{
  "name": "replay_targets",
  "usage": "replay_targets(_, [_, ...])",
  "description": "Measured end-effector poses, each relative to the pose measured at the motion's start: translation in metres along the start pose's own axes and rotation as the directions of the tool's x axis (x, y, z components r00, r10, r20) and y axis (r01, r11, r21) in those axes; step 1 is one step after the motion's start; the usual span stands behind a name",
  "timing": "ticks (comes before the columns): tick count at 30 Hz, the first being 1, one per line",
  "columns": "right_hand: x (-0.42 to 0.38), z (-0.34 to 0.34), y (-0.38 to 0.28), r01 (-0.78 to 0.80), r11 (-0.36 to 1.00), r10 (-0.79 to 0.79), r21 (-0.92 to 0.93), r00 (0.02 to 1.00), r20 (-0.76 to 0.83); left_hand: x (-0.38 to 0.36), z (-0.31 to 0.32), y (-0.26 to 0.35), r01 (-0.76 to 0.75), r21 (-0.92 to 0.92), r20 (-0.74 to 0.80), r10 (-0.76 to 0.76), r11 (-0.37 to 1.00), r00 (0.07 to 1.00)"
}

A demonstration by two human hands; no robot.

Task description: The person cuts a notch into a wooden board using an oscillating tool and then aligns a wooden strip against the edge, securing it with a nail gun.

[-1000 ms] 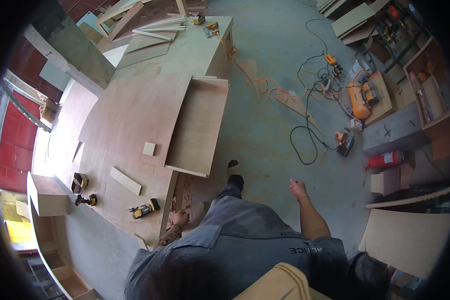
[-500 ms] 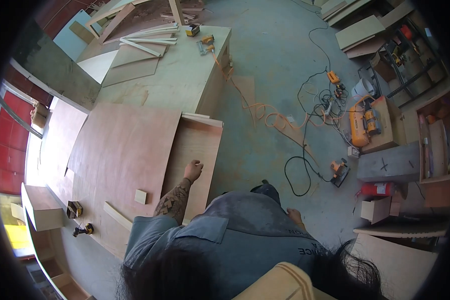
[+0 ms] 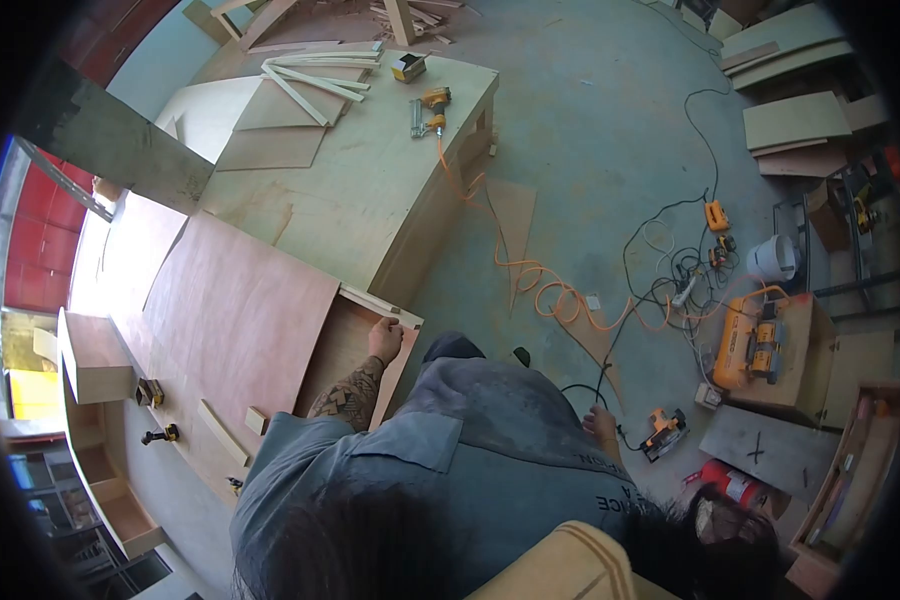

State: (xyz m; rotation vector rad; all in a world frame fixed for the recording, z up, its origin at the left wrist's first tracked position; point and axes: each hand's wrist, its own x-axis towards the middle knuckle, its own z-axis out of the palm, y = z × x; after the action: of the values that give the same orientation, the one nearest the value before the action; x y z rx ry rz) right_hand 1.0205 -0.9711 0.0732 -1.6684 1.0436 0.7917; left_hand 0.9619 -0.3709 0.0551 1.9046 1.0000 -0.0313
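Observation:
My left hand point(image 3: 384, 341) is closed, its fingers curled in at the near corner of a shallow plywood box frame point(image 3: 395, 368). Whatever it may hold is hidden by the fingers. A large reddish plywood sheet point(image 3: 245, 300) lies beside it to the left, covering part of the frame. Low at my side hangs my right hand point(image 3: 601, 424), fingers loosely apart, with nothing visible in it. Past that hand, on the floor, lies an orange-and-black corded power tool point(image 3: 664, 434).
A workbench point(image 3: 370, 180) ahead holds a nail gun point(image 3: 432, 112) and wood strips point(image 3: 315, 80). An orange air hose point(image 3: 540, 280) and black cables point(image 3: 670, 275) cross the floor. At right stand a compressor point(image 3: 750, 340) and a fire extinguisher point(image 3: 735, 485). A drill point(image 3: 160, 435) lies left.
My view has shifted as my body moved forward toward the bench. My left hand is now at the frame's end corner instead of over its middle. More of my right hand shows.

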Motion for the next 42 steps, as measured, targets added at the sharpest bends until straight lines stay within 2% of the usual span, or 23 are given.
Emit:
replay_targets(1, [0.017, -0.007, -0.036, 0.064, 0.997, -0.064, 0.054, 0.998, 0.004, 0.011, -0.002, 0.025, 0.005, 0.066, 0.019, -0.007, 0.998, 1.000])
replay_targets(4, [0.052, -0.019, -0.142, 0.267, 0.954, -0.265, 0.135, 0.964, -0.036, 0.075, 0.013, 0.065, 0.039, -0.027, 0.021, -0.038, 0.999, 0.999])
replay_targets(6, [0.074, -0.027, -0.195, 0.291, 0.945, -0.289, 0.147, 0.957, -0.039, 0.124, 0.027, 0.106, 0.044, -0.001, 0.059, -0.043, 0.999, 0.997])
replay_targets(8, [0.076, -0.019, -0.237, 0.341, 0.925, -0.331, 0.168, 0.940, -0.084, 0.195, 0.054, 0.128, -0.051, 0.093, 0.066, 0.045, 0.994, 0.997])
replay_targets(10, [0.070, 0.002, -0.256, 0.346, 0.924, -0.329, 0.166, 0.937, -0.119, 0.242, 0.071, 0.182, -0.080, 0.164, 0.106, 0.063, 0.983, 0.992])
replay_targets(12, [0.061, 0.019, -0.258, 0.319, 0.933, -0.297, 0.164, 0.944, -0.143, 0.310, 0.108, 0.194, -0.042, 0.091, 0.189, 0.024, 0.995, 0.982])
replay_targets(13, [0.054, 0.032, -0.254, 0.248, 0.959, -0.225, 0.138, 0.961, -0.162, 0.345, 0.122, 0.205, -0.010, 0.031, 0.259, 0.002, 0.999, 0.966])
replay_targets(14, [0.047, 0.036, -0.250, 0.119, 0.985, -0.113, 0.126, 0.992, -0.051, 0.360, 0.125, 0.231, 0.017, 0.004, 0.256, -0.018, 1.000, 0.967])
replay_targets(16, [0.030, 0.061, -0.300, 0.144, 0.989, -0.142, 0.044, 0.989, -0.044, 0.365, 0.111, 0.288, 0.058, 0.034, 0.367, -0.066, 0.998, 0.928])
replay_targets(18, [0.033, 0.082, -0.339, 0.205, 0.978, -0.206, -0.035, 0.979, -0.006, 0.381, 0.118, 0.299, 0.043, 0.013, 0.372, -0.045, 0.999, 0.927])
replay_targets(19, [0.032, 0.091, -0.350, 0.233, 0.970, -0.233, -0.064, 0.972, 0.015, 0.386, 0.122, 0.295, -0.010, 0.017, 0.389, 0.003, 1.000, 0.921])
replay_targets(23, [0.030, 0.120, -0.385, 0.348, 0.922, -0.330, -0.170, 0.936, 0.125, 0.378, 0.123, 0.265, 0.061, 0.035, 0.386, -0.070, 0.998, 0.920])
replay_targets(25, [0.043, 0.130, -0.414, 0.415, 0.876, -0.362, -0.246, 0.902, 0.233, 0.351, 0.112, 0.242, 0.143, 0.037, 0.215, -0.148, 0.989, 0.965])
replay_targets(28, [0.067, 0.136, -0.449, 0.504, 0.788, -0.342, -0.354, 0.836, 0.429, 0.290, 0.084, 0.210, 0.326, -0.101, -0.020, -0.329, 0.940, 0.944])
replay_targets(29, [0.092, 0.133, -0.453, 0.537, 0.752, -0.319, -0.383, 0.804, 0.502, 0.265, 0.078, 0.202, 0.381, -0.131, -0.058, -0.391, 0.915, 0.919])
replay_targets(31, [0.109, 0.154, -0.513, 0.256, 0.868, -0.123, -0.426, 0.941, 0.314, 0.209, 0.063, 0.182, 0.427, -0.101, -0.444, -0.425, 0.899, 0.789])
replay_targets(32, [0.127, 0.157, -0.535, 0.283, 0.829, -0.115, -0.483, 0.931, 0.348, 0.183, 0.059, 0.167, 0.484, -0.135, -0.475, -0.485, 0.865, 0.734])
replay_targets(34, [0.168, 0.185, -0.588, 0.298, 0.749, -0.089, -0.592, 0.930, 0.355, 0.159, 0.054, 0.140, 0.707, -0.189, -0.663, -0.619, 0.682, 0.420])
replay_targets(35, [0.178, 0.204, -0.609, 0.291, 0.715, -0.083, -0.636, 0.938, 0.335, 0.143, 0.049, 0.133, 0.723, -0.222, -0.670, -0.641, 0.654, 0.373])
replay_targets(37, [0.220, 0.236, -0.647, 0.289, 0.646, -0.005, -0.707, 0.927, 0.375, 0.112, 0.038, 0.121, 0.785, -0.408, -0.685, -0.725, 0.466, 0.075])
replay_targets(39, [0.234, 0.292, -0.685, 0.402, 0.447, -0.022, -0.799, 0.898, 0.439, 0.090, 0.028, 0.102, 0.807, -0.477, -0.580, -0.814, 0.349, 0.009])
replay_targets(41, [0.282, 0.383, -0.725, 0.540, 0.247, -0.066, -0.805, 0.838, 0.541, 0.118, 0.048, 0.074, 0.804, -0.469, -0.479, -0.870, 0.365, 0.116])
replay_targets(42, [0.297, 0.424, -0.739, 0.630, 0.234, -0.108, -0.740, 0.774, 0.624, 0.121, 0.050, 0.067, 0.803, -0.479, -0.474, -0.874, 0.354, 0.102])
